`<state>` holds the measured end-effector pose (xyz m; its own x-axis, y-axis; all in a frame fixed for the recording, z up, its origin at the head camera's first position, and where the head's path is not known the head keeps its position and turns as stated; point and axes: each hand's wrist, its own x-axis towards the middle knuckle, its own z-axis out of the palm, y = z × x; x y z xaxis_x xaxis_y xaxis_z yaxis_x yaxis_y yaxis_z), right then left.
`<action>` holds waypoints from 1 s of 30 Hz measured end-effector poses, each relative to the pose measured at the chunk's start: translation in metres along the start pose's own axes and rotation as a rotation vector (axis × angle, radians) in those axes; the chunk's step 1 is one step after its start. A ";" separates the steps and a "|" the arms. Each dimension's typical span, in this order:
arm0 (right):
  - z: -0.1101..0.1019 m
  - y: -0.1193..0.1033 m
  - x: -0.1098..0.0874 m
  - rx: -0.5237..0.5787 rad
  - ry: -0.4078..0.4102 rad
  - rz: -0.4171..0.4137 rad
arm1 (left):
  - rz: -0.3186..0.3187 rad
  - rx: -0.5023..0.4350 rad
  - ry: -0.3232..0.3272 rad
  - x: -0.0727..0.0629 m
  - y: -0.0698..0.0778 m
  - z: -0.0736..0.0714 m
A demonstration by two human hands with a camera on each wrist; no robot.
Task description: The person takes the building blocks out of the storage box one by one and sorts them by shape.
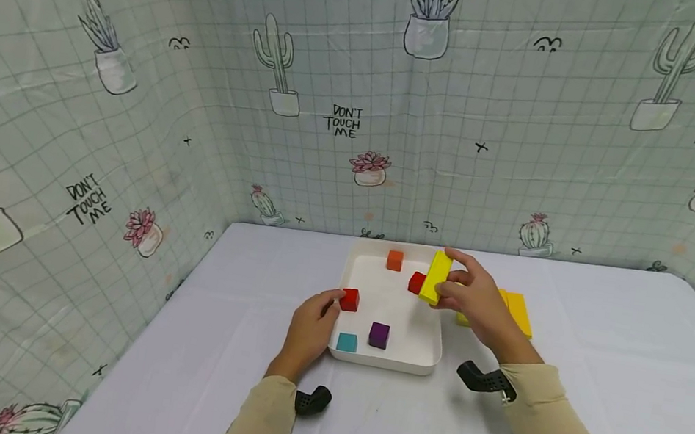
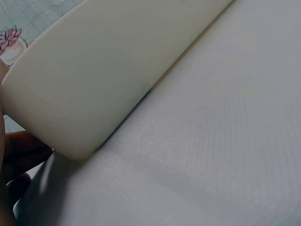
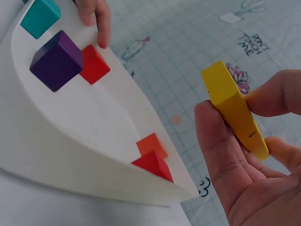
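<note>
A yellow rectangular block is pinched between the thumb and fingers of my right hand, raised over the right side of a white tray. My left hand grips the tray's left rim, its fingertips beside a red cube. In the tray also lie a purple cube, a teal cube, an orange cube and a second red block, partly hidden by the yellow one. The left wrist view shows the tray's outer wall with fingers against its end.
More yellow blocks lie on the white table right of the tray, partly hidden behind my right hand. A grid-patterned cloth with cactus drawings rises behind the table and along its left side.
</note>
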<state>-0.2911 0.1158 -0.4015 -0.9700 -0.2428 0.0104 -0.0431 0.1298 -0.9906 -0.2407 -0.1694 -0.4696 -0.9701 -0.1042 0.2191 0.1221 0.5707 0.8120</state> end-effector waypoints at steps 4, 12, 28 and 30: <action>-0.010 0.003 -0.001 -0.020 0.017 0.000 | 0.006 0.006 0.005 0.001 0.000 -0.001; -0.033 0.005 -0.008 -0.040 0.038 -0.001 | -0.002 0.013 0.008 0.002 -0.001 -0.002; -0.071 0.012 -0.023 0.061 0.033 0.055 | -0.012 0.007 -0.009 0.002 0.001 -0.002; -0.075 0.013 -0.025 0.053 0.031 0.050 | -0.022 0.005 -0.014 0.001 0.000 -0.002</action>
<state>-0.2849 0.1954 -0.4048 -0.9776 -0.2074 -0.0361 0.0178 0.0896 -0.9958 -0.2412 -0.1707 -0.4680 -0.9754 -0.1056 0.1936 0.0996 0.5724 0.8139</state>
